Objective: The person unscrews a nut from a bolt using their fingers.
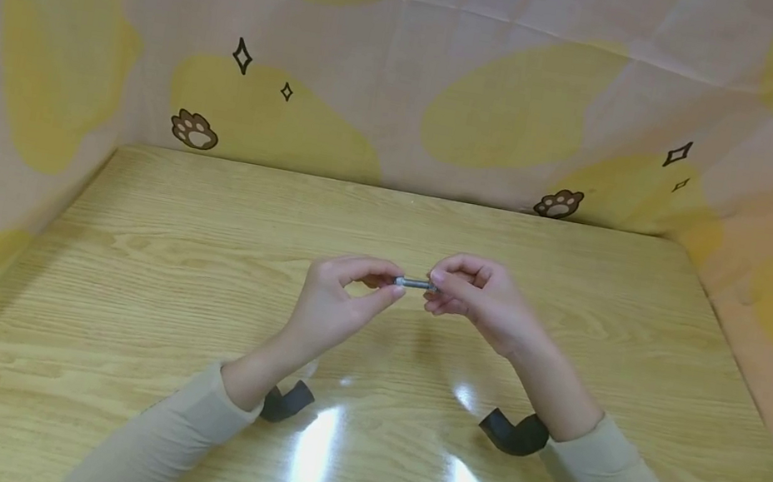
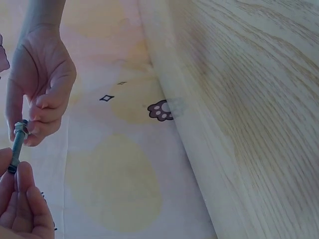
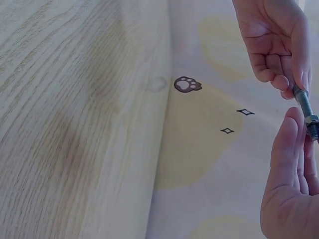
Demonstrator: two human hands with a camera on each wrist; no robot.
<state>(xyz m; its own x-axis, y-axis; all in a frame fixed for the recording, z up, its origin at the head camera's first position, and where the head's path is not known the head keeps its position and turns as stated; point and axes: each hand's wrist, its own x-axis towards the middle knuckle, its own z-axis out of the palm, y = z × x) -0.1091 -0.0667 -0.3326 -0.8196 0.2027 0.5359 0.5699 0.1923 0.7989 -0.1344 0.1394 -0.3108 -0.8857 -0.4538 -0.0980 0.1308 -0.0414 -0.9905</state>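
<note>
A metal bolt [image 1: 415, 283] is held level above the wooden table between both hands. My left hand [image 1: 340, 297] pinches its head end between thumb and fingertips. At the other end my right hand [image 1: 490, 304] has thumb and forefinger at the nut [image 3: 311, 119], which sits on the thread close to the bolt's tip. In the left wrist view the bolt's shank [image 2: 17, 145] shows bare between the two hands. The right hand's other fingers are bent below the bolt in the head view.
A wooden table [image 1: 193, 312] lies under the hands, with bright light reflections near its front. Patterned cloth [image 1: 407, 109] walls it in at the back and on both sides. Black curved pieces [image 1: 513, 434] show beside both wrists.
</note>
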